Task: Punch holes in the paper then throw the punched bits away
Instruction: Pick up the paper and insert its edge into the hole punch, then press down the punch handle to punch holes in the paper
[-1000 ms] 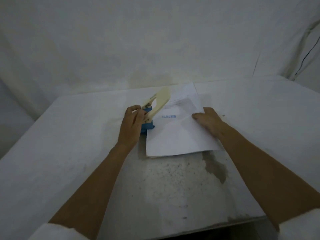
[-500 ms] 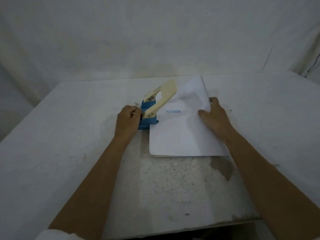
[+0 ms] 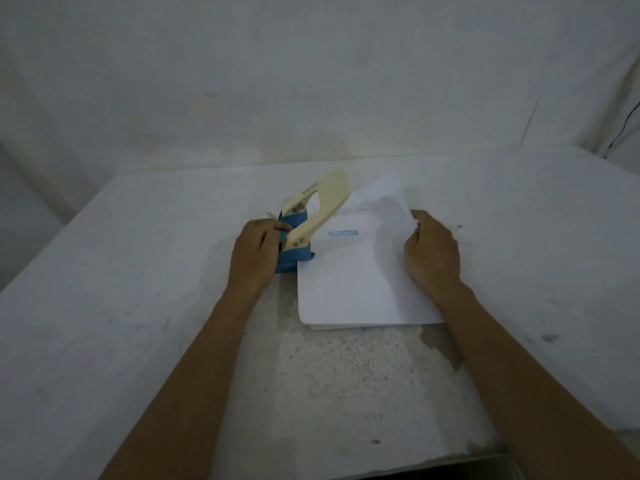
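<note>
A thin stack of white paper [image 3: 349,282] with a blue "REJECTED" stamp lies in the middle of the table. Its left edge sits in a hole punch [image 3: 304,226] that has a blue base and a raised cream lever. My left hand [image 3: 254,254] grips the blue base from the left. My right hand [image 3: 431,251] rests on the paper's right edge, with its fingers curled on the top sheet, which is lifted slightly at the far corner. No punched bits are visible.
The table [image 3: 138,306] is white and worn, with a rough grey patch in front of the paper. Its front edge runs close below my forearms. A white cloth backdrop hangs behind the table, and a thin dark cable shows at the far right.
The view has shifted, so the paper and punch sit a little further right. My right hand has slid up the paper's right edge and curled its fingers on the sheet. The left hand keeps its grip.
</note>
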